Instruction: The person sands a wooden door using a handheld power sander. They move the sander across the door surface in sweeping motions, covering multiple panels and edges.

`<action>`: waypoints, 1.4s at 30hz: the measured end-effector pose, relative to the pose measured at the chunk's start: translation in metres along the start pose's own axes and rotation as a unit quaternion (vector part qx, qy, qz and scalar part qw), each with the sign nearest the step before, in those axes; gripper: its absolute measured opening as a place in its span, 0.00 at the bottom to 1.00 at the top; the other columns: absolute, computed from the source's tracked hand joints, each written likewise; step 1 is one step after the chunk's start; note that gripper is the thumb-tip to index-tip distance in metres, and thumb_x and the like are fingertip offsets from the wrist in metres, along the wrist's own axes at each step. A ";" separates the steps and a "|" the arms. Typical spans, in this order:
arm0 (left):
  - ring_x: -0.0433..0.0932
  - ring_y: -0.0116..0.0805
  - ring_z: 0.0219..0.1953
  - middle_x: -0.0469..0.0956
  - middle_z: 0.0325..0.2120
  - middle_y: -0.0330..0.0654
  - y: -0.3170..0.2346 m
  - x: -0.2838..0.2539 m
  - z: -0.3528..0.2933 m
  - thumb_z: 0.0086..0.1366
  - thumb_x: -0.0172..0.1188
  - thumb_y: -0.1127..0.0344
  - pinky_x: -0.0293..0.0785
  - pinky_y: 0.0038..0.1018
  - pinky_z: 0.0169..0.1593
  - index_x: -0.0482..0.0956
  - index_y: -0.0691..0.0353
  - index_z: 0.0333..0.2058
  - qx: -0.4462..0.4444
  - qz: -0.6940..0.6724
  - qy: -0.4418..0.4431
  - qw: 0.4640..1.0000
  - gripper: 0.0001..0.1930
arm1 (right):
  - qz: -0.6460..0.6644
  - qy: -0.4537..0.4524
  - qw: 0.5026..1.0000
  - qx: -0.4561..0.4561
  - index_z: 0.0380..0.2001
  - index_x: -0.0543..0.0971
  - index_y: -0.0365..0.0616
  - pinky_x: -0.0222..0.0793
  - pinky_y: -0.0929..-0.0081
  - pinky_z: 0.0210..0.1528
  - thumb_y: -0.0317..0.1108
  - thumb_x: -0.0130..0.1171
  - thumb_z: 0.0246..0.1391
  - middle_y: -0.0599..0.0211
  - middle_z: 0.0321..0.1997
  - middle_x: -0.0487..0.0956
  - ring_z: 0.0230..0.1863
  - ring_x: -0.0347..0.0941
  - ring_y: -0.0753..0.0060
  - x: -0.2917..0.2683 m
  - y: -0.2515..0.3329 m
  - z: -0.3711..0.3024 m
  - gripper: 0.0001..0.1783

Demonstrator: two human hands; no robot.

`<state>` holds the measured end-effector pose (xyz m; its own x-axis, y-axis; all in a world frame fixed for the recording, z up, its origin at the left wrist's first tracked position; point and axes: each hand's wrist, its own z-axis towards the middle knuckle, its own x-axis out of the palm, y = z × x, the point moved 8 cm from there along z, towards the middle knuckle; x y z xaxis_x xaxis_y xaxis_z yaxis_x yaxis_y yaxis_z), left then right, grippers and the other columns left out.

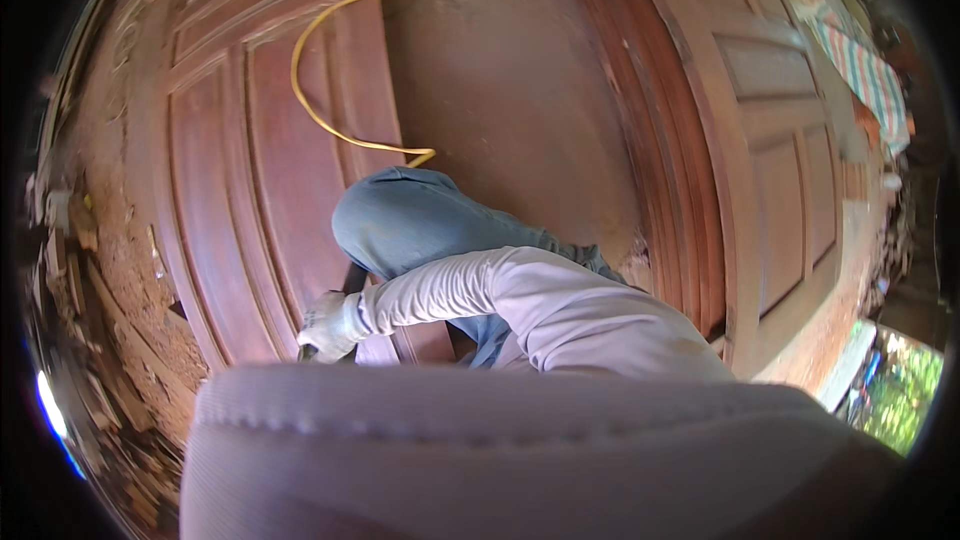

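Note:
My right arm, in a pale sleeve, reaches across to the left over my bent knee in blue jeans [420, 220]. My right hand [332, 326] wears a whitish glove and is closed at the near end of a reddish-brown panelled wooden door [290, 140], which lies flat. A small dark edge [308, 351] shows below its fingers, and another dark piece [355, 278] sticks up beside the wrist; what the hand grips is mostly hidden. My left hand does not show; a pale brim covers the lower part of the view.
A yellow cord [300, 60] curves over the door toward my knee. To the right, dark red wooden boards [680, 170] lie beside another panelled door [775, 180]. Striped cloth [860, 70] lies at the far right. Wood scraps [100, 360] litter the left side.

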<state>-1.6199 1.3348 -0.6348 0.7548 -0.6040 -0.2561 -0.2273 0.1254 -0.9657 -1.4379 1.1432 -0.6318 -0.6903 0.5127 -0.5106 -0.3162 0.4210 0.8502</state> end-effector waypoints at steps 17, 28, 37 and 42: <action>0.73 0.27 0.29 0.77 0.33 0.38 0.028 0.016 -0.010 0.66 0.63 0.62 0.70 0.23 0.29 0.82 0.61 0.49 -0.023 -0.079 0.073 0.994 0.15 | -0.207 -0.141 0.966 -0.065 0.35 0.85 0.47 0.79 0.55 0.38 0.70 0.60 0.49 0.59 0.32 0.86 0.35 0.84 0.54 -0.075 0.073 -0.083 0.34; 0.76 0.26 0.21 0.81 0.27 0.42 -0.041 0.137 -0.086 0.65 0.58 0.72 0.76 0.25 0.26 0.82 0.69 0.36 -0.069 -0.180 0.196 0.961 0.07 | -0.193 -0.036 0.980 -0.020 0.57 0.74 0.40 0.74 0.50 0.54 0.64 0.54 0.61 0.43 0.45 0.84 0.50 0.80 0.40 -0.203 0.057 -0.195 0.38; 0.73 0.19 0.19 0.79 0.20 0.33 -0.091 0.171 -0.118 0.63 0.67 0.69 0.67 0.19 0.22 0.83 0.65 0.31 -0.113 -0.003 0.225 0.968 0.05 | 0.194 0.248 0.879 0.358 0.40 0.81 0.41 0.75 0.69 0.37 0.73 0.34 0.67 0.62 0.26 0.82 0.30 0.81 0.69 -0.193 -0.214 -0.271 0.44; 0.72 0.17 0.19 0.78 0.20 0.31 -0.092 0.161 -0.126 0.63 0.67 0.70 0.66 0.19 0.23 0.84 0.66 0.32 -0.130 0.080 0.172 0.973 0.05 | -0.318 0.265 0.910 -0.003 0.54 0.74 0.51 0.76 0.50 0.41 0.55 0.40 0.70 0.51 0.27 0.83 0.31 0.80 0.37 -0.243 -0.257 -0.303 0.25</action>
<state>-1.5552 1.1270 -0.5819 0.4556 -0.8266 -0.3303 -0.5069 0.0641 -0.8596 -1.3864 0.6835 -0.6870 -0.5825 -0.2681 -0.7674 -0.7645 0.5015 0.4050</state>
